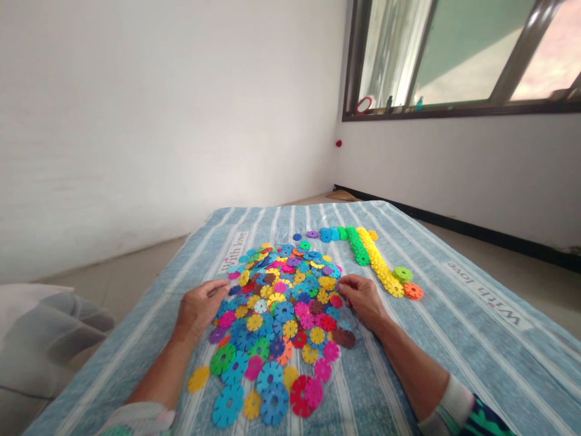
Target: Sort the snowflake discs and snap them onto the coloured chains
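Observation:
A broad heap of notched plastic disc pieces (284, 312) in many colours lies on the striped cloth in front of me. At the heap's left edge is my left hand (202, 306), its fingers pressed together close to a dark blue disc (233, 290). My right hand (364, 298) is on the opposite side, thumb and forefinger pinched at the edge near a yellow disc (327, 283). Whatever either pinch may hold is too small or hidden to make out. Beyond the right hand runs a row of overlapping yellow discs (379, 263), beside a shorter green row (358, 248).
Blue discs (327, 234) and a purple disc (313, 234) lie at the far side. Right of the yellow row are a lime disc (402, 274) and an orange disc (413, 291). The blue striped cloth (454, 339) covers the table. White sheer fabric (45, 327) is at left.

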Demonstrator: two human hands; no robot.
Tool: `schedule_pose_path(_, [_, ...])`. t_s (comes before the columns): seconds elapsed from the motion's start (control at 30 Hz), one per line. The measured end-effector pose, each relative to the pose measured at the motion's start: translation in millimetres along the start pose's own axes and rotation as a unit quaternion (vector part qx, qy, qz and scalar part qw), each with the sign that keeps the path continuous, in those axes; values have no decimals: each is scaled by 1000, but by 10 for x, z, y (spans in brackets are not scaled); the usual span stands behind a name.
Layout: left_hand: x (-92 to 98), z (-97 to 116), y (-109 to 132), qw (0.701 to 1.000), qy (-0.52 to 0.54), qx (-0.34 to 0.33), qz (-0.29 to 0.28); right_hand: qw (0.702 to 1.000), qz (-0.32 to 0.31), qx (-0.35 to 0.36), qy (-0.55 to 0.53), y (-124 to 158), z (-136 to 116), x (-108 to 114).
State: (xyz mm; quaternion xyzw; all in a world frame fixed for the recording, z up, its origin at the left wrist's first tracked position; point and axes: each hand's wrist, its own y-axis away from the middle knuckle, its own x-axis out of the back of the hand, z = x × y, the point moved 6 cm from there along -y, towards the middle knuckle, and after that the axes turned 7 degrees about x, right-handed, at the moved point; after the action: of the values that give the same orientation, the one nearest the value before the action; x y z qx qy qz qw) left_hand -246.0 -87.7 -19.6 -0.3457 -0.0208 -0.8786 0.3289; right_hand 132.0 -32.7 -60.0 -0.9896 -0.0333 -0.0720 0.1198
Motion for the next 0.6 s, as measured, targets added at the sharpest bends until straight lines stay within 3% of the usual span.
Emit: schedule_pose_path(0.6, [16,27,-9,1000,-15,-2,-4,999,8,24,32,-16,-97,-2])
